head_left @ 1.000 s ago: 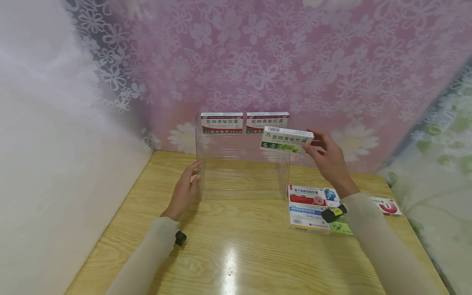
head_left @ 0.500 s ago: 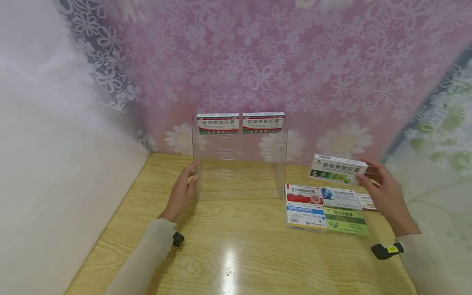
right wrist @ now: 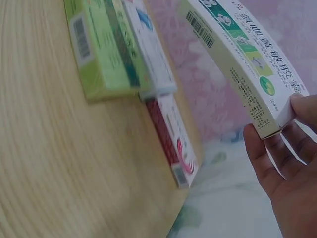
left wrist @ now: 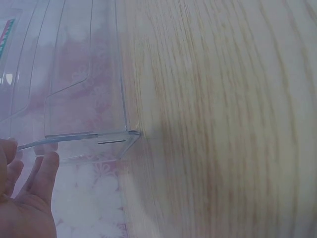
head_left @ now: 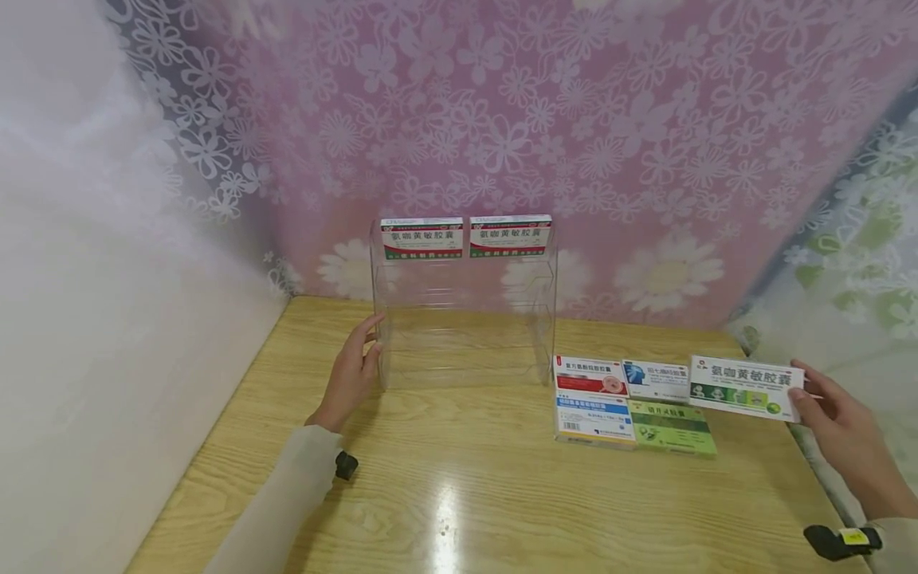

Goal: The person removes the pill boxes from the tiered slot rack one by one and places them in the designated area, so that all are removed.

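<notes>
One white-and-green carton (head_left: 746, 389), which the right hand (head_left: 846, 434) is holding up near the edge of the counter (head_left: 495, 454), fingers clamping its end; one clear rack (head_left: 469, 329), standing, left-hand (head_left: 347, 383) fingers gripping its side

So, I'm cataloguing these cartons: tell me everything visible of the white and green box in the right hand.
The white and green box is a flat, oblong carton, apparently cardboard. Its white face bears dark Chinese lettering above a green band of small pictures, with a round green emblem near the held end. One long edge shows a barcode and fine print. No open flap is visible. The right hand grips one end, thumb on the face, holding it off the table.
</notes>
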`<control>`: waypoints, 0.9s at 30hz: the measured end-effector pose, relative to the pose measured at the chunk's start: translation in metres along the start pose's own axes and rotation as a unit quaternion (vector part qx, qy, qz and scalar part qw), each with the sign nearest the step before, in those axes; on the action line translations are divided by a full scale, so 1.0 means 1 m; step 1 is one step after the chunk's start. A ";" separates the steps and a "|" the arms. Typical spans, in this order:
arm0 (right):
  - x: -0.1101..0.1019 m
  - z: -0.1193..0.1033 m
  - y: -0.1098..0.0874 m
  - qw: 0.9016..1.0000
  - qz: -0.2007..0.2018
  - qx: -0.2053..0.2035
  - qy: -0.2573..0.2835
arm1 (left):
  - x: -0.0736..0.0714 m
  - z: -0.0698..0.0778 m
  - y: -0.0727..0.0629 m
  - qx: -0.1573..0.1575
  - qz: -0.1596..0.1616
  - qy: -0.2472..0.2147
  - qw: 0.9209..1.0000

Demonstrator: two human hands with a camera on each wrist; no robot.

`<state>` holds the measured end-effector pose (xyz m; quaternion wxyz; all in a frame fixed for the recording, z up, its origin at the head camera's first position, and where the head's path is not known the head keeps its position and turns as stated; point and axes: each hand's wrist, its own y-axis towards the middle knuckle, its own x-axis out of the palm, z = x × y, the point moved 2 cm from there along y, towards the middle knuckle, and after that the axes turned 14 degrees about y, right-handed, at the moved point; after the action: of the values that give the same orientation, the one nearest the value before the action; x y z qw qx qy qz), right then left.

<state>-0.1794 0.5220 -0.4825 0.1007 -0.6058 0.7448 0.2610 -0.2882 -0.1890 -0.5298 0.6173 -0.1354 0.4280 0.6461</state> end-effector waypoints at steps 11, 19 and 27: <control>-0.029 0.052 -0.012 0.990 -0.013 0.139 -0.009 | -0.001 0.001 0.000 0.001 0.005 0.005 1.000; -0.027 0.085 -0.016 0.974 -0.031 0.213 -0.071 | -0.001 0.003 0.002 -0.006 0.006 0.006 1.000; -0.015 0.093 -0.013 0.969 -0.011 0.181 -0.167 | -0.003 0.005 0.001 -0.011 -0.002 0.006 1.000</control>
<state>-0.1793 0.5807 -0.5579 0.3348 -0.5334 0.7457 0.2178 -0.2869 -0.1871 -0.5247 0.6144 -0.1467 0.4244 0.6487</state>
